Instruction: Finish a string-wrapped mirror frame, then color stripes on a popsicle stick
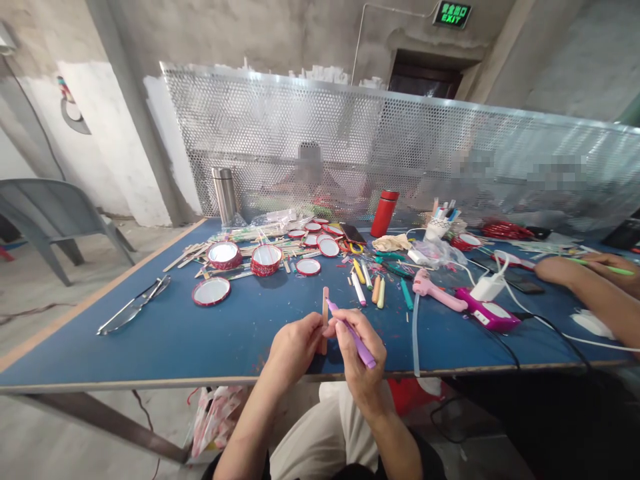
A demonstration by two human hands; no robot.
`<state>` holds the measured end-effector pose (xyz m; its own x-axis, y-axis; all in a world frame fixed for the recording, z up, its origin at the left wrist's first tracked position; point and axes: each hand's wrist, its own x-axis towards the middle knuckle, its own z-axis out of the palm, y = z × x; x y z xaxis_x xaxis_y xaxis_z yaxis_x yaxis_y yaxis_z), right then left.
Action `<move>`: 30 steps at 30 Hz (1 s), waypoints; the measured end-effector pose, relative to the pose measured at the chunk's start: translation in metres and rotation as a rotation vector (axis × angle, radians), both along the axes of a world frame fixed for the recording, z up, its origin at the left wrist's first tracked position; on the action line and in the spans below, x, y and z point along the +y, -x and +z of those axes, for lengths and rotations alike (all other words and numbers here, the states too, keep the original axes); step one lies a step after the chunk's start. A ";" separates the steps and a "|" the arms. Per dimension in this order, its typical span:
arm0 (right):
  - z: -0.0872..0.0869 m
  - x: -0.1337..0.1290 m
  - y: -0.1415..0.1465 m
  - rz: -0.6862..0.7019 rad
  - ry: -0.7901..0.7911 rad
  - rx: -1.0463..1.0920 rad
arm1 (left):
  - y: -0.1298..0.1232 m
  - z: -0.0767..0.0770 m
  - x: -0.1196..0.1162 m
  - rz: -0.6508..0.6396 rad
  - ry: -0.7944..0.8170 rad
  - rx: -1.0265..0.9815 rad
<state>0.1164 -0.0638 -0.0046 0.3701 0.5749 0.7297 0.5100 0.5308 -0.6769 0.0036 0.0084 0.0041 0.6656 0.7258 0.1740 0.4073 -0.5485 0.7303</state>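
Observation:
Near the front edge of the blue table, my left hand (299,343) pinches a flat wooden stick (325,300) that points away from me. My right hand (361,347) grips a purple marker (359,340), its tip close to the upper part of the stick. The fingers of both hands nearly meet around the stick. Beyond them lie several loose markers, among them a yellow one (359,271), an orange one (377,289) and a teal one (407,295).
Glasses (134,307) lie at the left. Red-rimmed discs (211,291) and sticks are behind. A red bottle (385,213) stands at the back. At right are a pink glue gun (437,292), a purple power strip (487,311), cables and another person's arm (575,283).

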 end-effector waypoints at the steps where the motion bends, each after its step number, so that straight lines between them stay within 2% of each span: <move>1: 0.000 0.000 0.000 0.000 -0.001 -0.004 | 0.000 0.000 0.000 0.002 -0.003 0.000; 19: -0.001 -0.001 0.000 -0.007 -0.001 -0.011 | 0.000 -0.004 0.000 0.016 -0.025 0.013; 23: 0.000 -0.008 -0.009 -0.062 0.037 -0.064 | 0.000 -0.006 0.002 0.030 -0.044 0.052; 25: 0.005 -0.014 -0.021 -0.129 0.086 -0.174 | 0.000 -0.006 0.002 0.030 -0.054 0.074; 27: 0.012 -0.020 -0.037 -0.222 0.185 -0.398 | 0.000 -0.006 0.002 0.032 -0.063 0.092; 30: 0.024 -0.026 -0.065 -0.450 0.496 -0.853 | 0.000 -0.005 0.003 0.041 -0.080 0.114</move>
